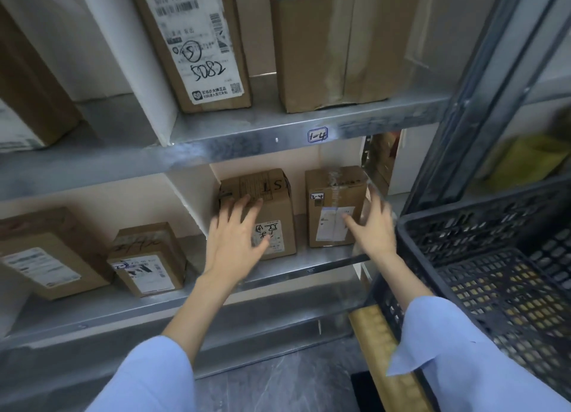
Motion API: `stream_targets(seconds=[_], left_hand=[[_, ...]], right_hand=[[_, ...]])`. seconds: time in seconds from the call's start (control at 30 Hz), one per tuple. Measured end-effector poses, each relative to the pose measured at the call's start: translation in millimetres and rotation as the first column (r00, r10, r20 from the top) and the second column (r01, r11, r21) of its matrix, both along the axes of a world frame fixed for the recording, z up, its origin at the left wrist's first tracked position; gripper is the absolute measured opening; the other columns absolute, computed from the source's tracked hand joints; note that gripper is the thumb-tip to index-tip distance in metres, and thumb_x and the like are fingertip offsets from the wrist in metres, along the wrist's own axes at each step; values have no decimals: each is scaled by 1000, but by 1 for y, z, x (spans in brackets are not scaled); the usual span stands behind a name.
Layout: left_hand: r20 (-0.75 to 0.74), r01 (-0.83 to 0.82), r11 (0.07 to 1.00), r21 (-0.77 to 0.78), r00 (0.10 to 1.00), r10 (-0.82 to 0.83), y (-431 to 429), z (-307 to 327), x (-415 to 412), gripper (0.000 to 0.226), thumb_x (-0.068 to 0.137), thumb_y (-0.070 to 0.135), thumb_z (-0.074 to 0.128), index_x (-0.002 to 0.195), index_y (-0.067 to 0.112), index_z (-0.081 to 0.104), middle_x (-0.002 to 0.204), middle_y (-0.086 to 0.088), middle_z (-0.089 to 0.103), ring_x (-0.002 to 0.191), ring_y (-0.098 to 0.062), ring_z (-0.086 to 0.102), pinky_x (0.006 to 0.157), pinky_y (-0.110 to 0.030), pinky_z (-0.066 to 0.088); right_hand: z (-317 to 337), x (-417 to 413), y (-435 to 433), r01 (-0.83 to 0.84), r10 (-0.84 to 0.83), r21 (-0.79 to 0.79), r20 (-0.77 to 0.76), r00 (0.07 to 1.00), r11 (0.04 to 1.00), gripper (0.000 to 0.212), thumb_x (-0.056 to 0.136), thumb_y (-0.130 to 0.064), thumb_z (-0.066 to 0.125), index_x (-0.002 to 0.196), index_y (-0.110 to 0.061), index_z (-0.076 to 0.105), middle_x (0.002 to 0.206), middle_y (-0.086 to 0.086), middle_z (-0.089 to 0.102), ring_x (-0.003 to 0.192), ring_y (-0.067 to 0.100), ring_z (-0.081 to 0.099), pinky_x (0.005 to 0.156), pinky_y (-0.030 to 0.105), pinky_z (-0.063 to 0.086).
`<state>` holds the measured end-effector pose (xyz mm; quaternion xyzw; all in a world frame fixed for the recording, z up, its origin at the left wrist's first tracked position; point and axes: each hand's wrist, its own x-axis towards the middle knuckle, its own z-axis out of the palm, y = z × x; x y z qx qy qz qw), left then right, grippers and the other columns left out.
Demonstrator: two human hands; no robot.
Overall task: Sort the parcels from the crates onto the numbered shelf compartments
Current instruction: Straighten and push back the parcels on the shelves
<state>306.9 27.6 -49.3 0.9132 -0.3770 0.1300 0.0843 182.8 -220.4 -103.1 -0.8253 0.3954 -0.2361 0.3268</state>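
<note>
Lower shelf (278, 277), centre frame: two brown parcels side by side.
- Left hand (234, 241): fingers spread flat on left parcel (273, 195).
- Right hand (375, 229): blurred, fingers splayed, released, at right parcel (333, 192).
- Black crate (463, 215): right edge.

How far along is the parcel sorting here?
Done: brown cardboard boxes stand in several shelf compartments, including two below the 1-4 label. In hand: the left hand rests on the ST-marked box; the right hand touches the box stickered 2-4. Left: unclear; the visible part of the black plastic crate shows no parcels.
</note>
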Motion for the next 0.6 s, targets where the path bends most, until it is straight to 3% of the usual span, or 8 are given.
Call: stream_targets(seconds=[0.17,0.37,0.6], left_hand=[[84,70,997,-26,994,-68,6,32,-14,69,88,49,58,149,25,38,150,-3,39,133,-28,36,105,-40,31],[203,166,977,-137,970,-136,10,83,-30,66,88,45,61,147,22,43,145,-6,48,131,-28,43,103,-42,35],[381,233,943,-237,915,-131,18,134,-35,63,86,46,63,142,20,49,129,-5,57,119,-27,51,94,-40,38]], right_hand=[[36,-16,13,-28,25,50,59,998,998,94,87,-45,70,157,-23,10,156,20,20,141,42,30,110,54,35],[100,-30,25,-60,78,-163,102,992,985,86,90,-49,65,156,-32,13,155,10,24,137,34,37,100,50,44],[163,-54,24,-14,50,-326,101,994,945,68,91,-54,60,148,-33,29,145,3,38,131,29,42,90,46,47]])
